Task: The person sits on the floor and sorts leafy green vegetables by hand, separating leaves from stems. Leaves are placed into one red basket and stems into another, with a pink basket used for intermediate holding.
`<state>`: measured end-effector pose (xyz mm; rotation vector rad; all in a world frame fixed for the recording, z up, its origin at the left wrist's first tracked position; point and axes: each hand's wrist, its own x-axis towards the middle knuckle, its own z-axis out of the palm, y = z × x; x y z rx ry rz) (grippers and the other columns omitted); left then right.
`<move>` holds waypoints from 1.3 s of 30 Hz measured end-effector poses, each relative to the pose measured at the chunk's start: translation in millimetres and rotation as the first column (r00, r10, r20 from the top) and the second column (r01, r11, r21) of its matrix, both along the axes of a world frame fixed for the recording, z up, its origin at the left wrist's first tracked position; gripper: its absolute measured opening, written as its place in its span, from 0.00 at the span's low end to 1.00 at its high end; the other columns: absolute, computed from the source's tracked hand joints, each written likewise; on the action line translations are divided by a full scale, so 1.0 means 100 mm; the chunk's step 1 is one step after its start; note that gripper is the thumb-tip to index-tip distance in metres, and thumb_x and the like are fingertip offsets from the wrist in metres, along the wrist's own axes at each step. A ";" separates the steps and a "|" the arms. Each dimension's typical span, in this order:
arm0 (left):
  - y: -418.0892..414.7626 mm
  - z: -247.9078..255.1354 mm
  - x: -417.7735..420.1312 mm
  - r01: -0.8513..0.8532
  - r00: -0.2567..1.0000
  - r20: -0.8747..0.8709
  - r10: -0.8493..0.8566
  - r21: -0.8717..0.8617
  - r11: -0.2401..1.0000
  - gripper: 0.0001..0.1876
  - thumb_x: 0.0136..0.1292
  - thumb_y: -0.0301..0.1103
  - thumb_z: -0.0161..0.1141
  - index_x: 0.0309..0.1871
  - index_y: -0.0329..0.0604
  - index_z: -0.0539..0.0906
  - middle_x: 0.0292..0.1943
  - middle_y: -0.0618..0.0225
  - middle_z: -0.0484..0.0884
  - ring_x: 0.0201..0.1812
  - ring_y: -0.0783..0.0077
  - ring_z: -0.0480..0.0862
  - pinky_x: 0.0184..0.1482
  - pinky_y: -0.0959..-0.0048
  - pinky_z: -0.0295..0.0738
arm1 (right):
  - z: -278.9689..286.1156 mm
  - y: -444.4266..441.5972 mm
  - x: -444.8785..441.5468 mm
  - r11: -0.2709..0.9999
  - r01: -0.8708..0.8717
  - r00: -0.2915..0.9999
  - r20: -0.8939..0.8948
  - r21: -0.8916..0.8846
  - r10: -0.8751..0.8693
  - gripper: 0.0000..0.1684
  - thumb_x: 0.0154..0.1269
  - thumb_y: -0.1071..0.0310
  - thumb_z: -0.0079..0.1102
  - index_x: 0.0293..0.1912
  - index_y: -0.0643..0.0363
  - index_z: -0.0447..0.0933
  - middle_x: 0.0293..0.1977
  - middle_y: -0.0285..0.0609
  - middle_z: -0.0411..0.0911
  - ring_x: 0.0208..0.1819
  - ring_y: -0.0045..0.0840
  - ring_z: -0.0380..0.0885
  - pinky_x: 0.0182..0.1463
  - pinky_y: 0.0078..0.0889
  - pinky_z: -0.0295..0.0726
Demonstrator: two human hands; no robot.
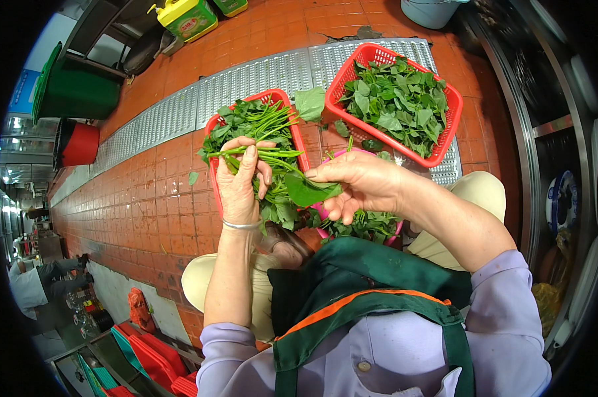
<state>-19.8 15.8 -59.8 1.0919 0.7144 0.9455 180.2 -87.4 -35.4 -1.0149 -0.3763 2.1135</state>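
Observation:
Several green leafy stems [279, 153] are pinched between the thumb and fingers of my left hand [241, 173], over a red plastic basket [303, 144] of stalks and leaves. My right hand [361, 181] grips a broad green leaf [311, 191] by its edge, beside the stems' lower ends. Whether this leaf is still joined to a stem I cannot tell. Below my right hand, between my knees, a pink basin [397, 232] holds more leafy greens [361, 226], partly hidden by the hand and apron. A second red basket [455, 119], heaped with loose leaves [395, 106], stands farther off to the right.
A perforated metal drain cover [249, 79] crosses the wet red tile floor [165, 173]. Steel shelving [527, 124] stands on the right. Yellow-and-green jugs [189, 20], a blue bucket [433, 12] and a green bin [78, 89] lie around. Another person [35, 285] is at far left.

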 end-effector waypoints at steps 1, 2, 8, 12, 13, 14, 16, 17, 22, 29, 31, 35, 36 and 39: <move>0.00 0.00 0.00 -0.010 1.000 0.000 0.010 0.002 1.000 0.09 0.70 0.32 0.57 0.50 0.43 0.75 0.42 0.52 0.83 0.19 0.80 0.75 0.13 0.85 0.61 | 0.03 0.00 0.00 1.000 -0.007 1.000 0.030 0.000 0.007 0.19 0.68 0.59 0.58 0.45 0.69 0.77 0.28 0.48 0.81 0.23 0.28 0.84 0.20 0.23 0.84; 0.01 0.01 0.00 -0.014 1.000 0.007 0.014 0.010 1.000 0.09 0.70 0.32 0.57 0.50 0.43 0.75 0.43 0.52 0.83 0.19 0.80 0.75 0.13 0.85 0.61 | 0.07 -0.01 0.00 1.000 -0.006 0.998 0.064 0.025 0.005 0.19 0.68 0.59 0.59 0.45 0.68 0.77 0.29 0.48 0.82 0.24 0.27 0.84 0.22 0.23 0.84; 0.05 0.05 -0.09 -0.059 0.997 0.048 0.056 0.047 0.997 0.09 0.71 0.32 0.56 0.50 0.43 0.75 0.44 0.53 0.83 0.20 0.79 0.75 0.12 0.85 0.62 | 0.13 -0.05 0.00 0.966 -0.113 0.981 0.178 0.232 0.072 0.19 0.60 0.67 0.68 0.48 0.68 0.77 0.35 0.43 0.83 0.33 0.20 0.83 0.33 0.20 0.84; 0.06 0.08 -0.14 -0.056 0.993 0.099 0.060 -0.034 0.998 0.08 0.71 0.32 0.55 0.50 0.43 0.74 0.43 0.54 0.82 0.19 0.79 0.75 0.13 0.84 0.63 | 0.12 -0.03 0.06 0.886 -0.338 0.907 0.362 0.317 0.216 0.26 0.58 0.68 0.68 0.55 0.66 0.74 0.38 0.40 0.82 0.37 0.17 0.81 0.40 0.19 0.82; 0.05 0.09 -0.15 -0.034 0.993 0.113 0.037 -0.029 0.999 0.08 0.71 0.32 0.54 0.50 0.43 0.74 0.43 0.54 0.82 0.19 0.79 0.75 0.13 0.84 0.63 | 0.12 -0.03 0.08 0.877 -0.312 0.920 0.346 0.366 0.183 0.29 0.58 0.67 0.69 0.57 0.66 0.72 0.41 0.40 0.82 0.39 0.18 0.81 0.42 0.20 0.81; 0.04 0.11 -0.15 -0.012 0.992 0.128 0.015 -0.023 1.000 0.08 0.72 0.32 0.54 0.50 0.44 0.73 0.42 0.55 0.82 0.19 0.78 0.74 0.13 0.83 0.63 | 0.11 -0.02 0.10 0.865 -0.285 0.933 0.327 0.414 0.151 0.32 0.58 0.67 0.69 0.60 0.65 0.69 0.43 0.41 0.81 0.41 0.18 0.80 0.45 0.21 0.80; 0.00 0.18 -0.16 0.037 0.988 0.148 -0.038 0.004 0.999 0.07 0.71 0.32 0.56 0.48 0.45 0.74 0.40 0.54 0.83 0.19 0.77 0.75 0.13 0.84 0.62 | 0.17 0.00 0.18 0.837 -0.302 0.925 0.351 0.456 0.143 0.42 0.59 0.61 0.69 0.67 0.64 0.60 0.53 0.43 0.77 0.50 0.20 0.77 0.56 0.25 0.74; -0.03 0.22 -0.18 0.062 0.985 0.158 -0.064 0.018 0.998 0.06 0.70 0.32 0.56 0.47 0.45 0.74 0.39 0.54 0.83 0.19 0.76 0.75 0.13 0.84 0.61 | 0.11 0.03 0.18 0.812 -0.272 0.940 0.322 0.516 0.110 0.40 0.63 0.53 0.65 0.67 0.63 0.62 0.54 0.43 0.76 0.55 0.23 0.75 0.61 0.26 0.71; -0.08 0.24 -0.20 0.234 0.929 0.302 -0.211 -0.040 0.971 0.07 0.68 0.30 0.58 0.45 0.45 0.73 0.37 0.52 0.83 0.21 0.71 0.78 0.14 0.81 0.63 | -0.06 0.02 0.17 0.803 -0.241 0.952 -0.026 0.545 0.304 0.34 0.72 0.46 0.49 0.63 0.66 0.67 0.55 0.48 0.77 0.58 0.29 0.76 0.64 0.29 0.69; -0.10 0.14 -0.14 0.330 0.817 0.564 -0.121 -0.285 0.900 0.06 0.60 0.25 0.53 0.39 0.44 0.70 0.32 0.55 0.80 0.21 0.66 0.77 0.13 0.76 0.66 | 0.09 -0.05 -0.09 0.808 -0.291 0.953 0.232 0.513 0.196 0.15 0.70 0.58 0.57 0.45 0.60 0.81 0.35 0.28 0.80 0.37 0.11 0.74 0.43 0.20 0.73; -0.07 0.15 -0.15 0.317 0.820 0.570 -0.059 -0.365 0.875 0.06 0.58 0.25 0.53 0.37 0.44 0.69 0.30 0.58 0.77 0.26 0.64 0.75 0.16 0.74 0.70 | 0.13 -0.06 -0.12 0.783 -0.352 0.900 0.417 0.514 0.131 0.15 0.69 0.59 0.55 0.44 0.60 0.81 0.34 0.31 0.81 0.36 0.11 0.74 0.42 0.20 0.73; -0.08 0.01 -0.10 0.381 0.789 0.609 -0.081 -0.381 0.842 0.04 0.58 0.29 0.52 0.34 0.45 0.68 0.26 0.63 0.74 0.33 0.64 0.71 0.28 0.67 0.79 | 0.18 -0.04 -0.09 0.834 -0.388 0.833 0.537 0.393 0.134 0.16 0.68 0.59 0.52 0.41 0.60 0.82 0.32 0.34 0.81 0.35 0.12 0.74 0.40 0.21 0.73; -0.08 -0.01 -0.09 0.425 0.771 0.630 -0.088 -0.407 0.808 0.04 0.58 0.30 0.51 0.34 0.45 0.68 0.26 0.63 0.73 0.33 0.65 0.71 0.28 0.66 0.78 | 0.17 -0.05 -0.08 0.838 -0.378 0.828 0.549 0.394 0.115 0.17 0.67 0.58 0.52 0.40 0.60 0.83 0.31 0.34 0.81 0.34 0.13 0.74 0.39 0.22 0.73; -0.12 0.05 -0.07 0.373 0.843 0.536 -0.042 -0.526 0.764 0.05 0.58 0.34 0.51 0.34 0.49 0.67 0.22 0.70 0.64 0.29 0.70 0.65 0.23 0.73 0.69 | 0.09 -0.07 -0.08 0.856 -0.280 0.869 0.493 0.435 0.034 0.16 0.66 0.59 0.54 0.38 0.61 0.84 0.28 0.34 0.81 0.32 0.13 0.74 0.38 0.22 0.74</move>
